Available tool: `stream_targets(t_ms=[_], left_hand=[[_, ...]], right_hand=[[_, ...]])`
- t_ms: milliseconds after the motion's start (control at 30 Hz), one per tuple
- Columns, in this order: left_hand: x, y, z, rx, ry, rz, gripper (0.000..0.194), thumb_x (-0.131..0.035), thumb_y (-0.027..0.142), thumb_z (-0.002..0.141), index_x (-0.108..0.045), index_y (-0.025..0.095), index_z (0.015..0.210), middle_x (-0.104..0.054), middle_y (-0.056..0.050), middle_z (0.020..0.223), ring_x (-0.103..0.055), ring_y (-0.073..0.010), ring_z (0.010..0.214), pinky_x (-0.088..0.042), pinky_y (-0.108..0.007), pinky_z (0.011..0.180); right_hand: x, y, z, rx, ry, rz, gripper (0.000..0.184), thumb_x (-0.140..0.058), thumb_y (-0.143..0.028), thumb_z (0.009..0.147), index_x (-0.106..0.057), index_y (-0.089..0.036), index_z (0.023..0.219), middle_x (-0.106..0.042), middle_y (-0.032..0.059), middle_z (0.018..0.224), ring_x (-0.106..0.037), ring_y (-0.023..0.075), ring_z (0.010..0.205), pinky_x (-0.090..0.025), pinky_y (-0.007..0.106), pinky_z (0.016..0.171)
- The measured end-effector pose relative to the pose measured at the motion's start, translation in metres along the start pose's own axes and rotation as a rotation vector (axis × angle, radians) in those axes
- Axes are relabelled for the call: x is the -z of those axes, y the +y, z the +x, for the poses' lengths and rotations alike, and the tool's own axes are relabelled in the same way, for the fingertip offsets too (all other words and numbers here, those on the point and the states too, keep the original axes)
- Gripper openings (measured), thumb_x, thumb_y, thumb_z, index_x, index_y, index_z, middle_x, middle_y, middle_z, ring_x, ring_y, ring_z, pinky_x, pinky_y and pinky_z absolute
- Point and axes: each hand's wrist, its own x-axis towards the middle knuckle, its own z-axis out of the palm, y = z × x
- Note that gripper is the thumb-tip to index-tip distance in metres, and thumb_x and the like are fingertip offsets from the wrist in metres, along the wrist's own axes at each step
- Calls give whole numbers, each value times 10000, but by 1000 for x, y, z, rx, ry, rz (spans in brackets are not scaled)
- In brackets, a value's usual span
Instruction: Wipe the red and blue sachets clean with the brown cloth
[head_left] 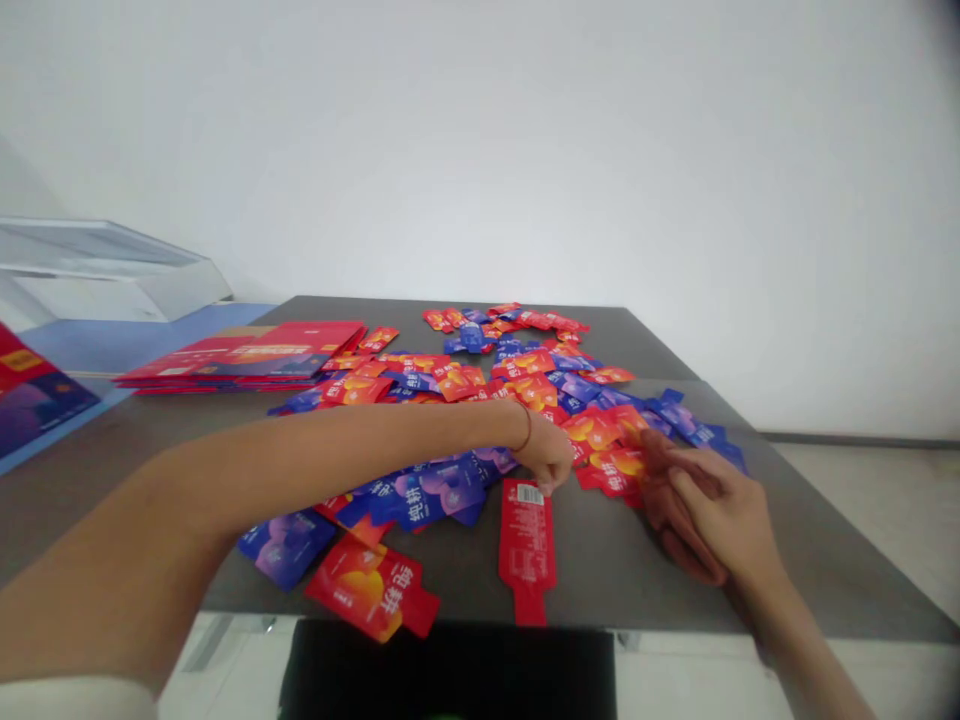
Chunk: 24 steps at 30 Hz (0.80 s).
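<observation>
My left hand (551, 460) reaches across from the left, its fingers curled down at the top corner of a red sachet (527, 545). That sachet lies flat with its printed back and barcode up, its narrow neck pointing to the near table edge. To the right, my right hand (724, 505) is closed, thumb pressed against the fingers. A blurred brownish-red shape (679, 515) shows at its fingertips; what it is I cannot make out. Red-orange sachets (611, 470) lie just beyond it. Blue-purple sachets (439, 493) are heaped under and beside my left wrist.
A pile of mixed sachets (517, 365) stretches to the back of the dark table (630, 560). Flat red cartons (247, 355) are stacked at left. Behind them a white open box (112, 275) sits on a blue surface (161, 332). One red sachet (371, 588) overhangs the front edge.
</observation>
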Motion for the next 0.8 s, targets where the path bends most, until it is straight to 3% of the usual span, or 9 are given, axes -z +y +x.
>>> stream_targets(t_ms=[100,200,267,333,400,467,500,633,800], left_hand=[[0,4,-2,15,19,26,263,-706,414,1037,-701,184,1164,-721,-59,1132,-704,-179,926,-634,-363,828],[2,30,-27,82,164,90,204,-672,362,1059,-697,173,1133,-719,-47,1102,-700,-178,927,-621,-363,838],[-6,65,-49,144,280,147,187,-568,319,1106,-694,181,1111,-725,-52,1080,-696,-171,909,-589,-313,778],[-26,110,-71,176,364,205,261,-540,399,1110,-702,193,1109,-729,-83,1069,-690,-209,881,-538,-335,643],[-53,156,-88,94,387,240,215,-538,353,1101,-722,244,1076,-729,-35,957,-654,-191,778,-497,-349,559],[-81,193,-100,-30,415,374,287,-469,255,1090,-747,270,1161,-736,-30,1031,-647,-183,839,-569,-338,649],[-94,206,-104,16,449,487,333,-446,207,1071,-763,278,1142,-730,-27,1073,-650,-183,910,-595,-312,716],[-123,221,-105,148,551,605,397,-459,180,1008,-760,305,1233,-693,-2,1243,-648,-193,1066,-632,-281,845],[-128,211,-96,142,556,491,293,-591,378,1027,-733,332,1279,-739,-80,1306,-688,-263,1126,-651,-407,917]], right_hand=[[3,-5,0,29,-21,21,230,-629,-395,934,-802,-244,940,-822,83,1047,-776,275,989,-613,430,936],[3,-11,-2,59,-6,0,197,-630,-359,949,-792,-248,972,-813,97,1054,-769,290,997,-607,454,930],[2,-15,-3,77,9,-41,191,-622,-341,953,-785,-250,991,-806,95,1059,-763,292,999,-603,468,928],[1,-18,-5,90,37,-82,183,-616,-324,957,-778,-252,1003,-800,92,1058,-755,290,991,-597,477,927],[1,-22,-7,111,83,-110,174,-628,-319,966,-773,-254,1035,-796,95,1069,-742,295,1009,-581,493,959],[3,-28,-8,137,142,-143,176,-649,-333,981,-770,-253,1079,-788,103,1082,-722,308,1064,-548,519,1022],[5,-32,-7,148,162,-173,186,-658,-349,989,-770,-250,1100,-781,109,1091,-708,318,1099,-526,536,1057],[18,-51,-6,156,178,-352,412,-718,-516,960,-750,-226,1250,-699,167,1243,-623,403,1247,-421,646,1158],[27,-65,-16,-56,-19,-460,928,-633,-796,897,-479,-212,1602,-512,247,1478,-452,526,1410,-395,749,1127]])
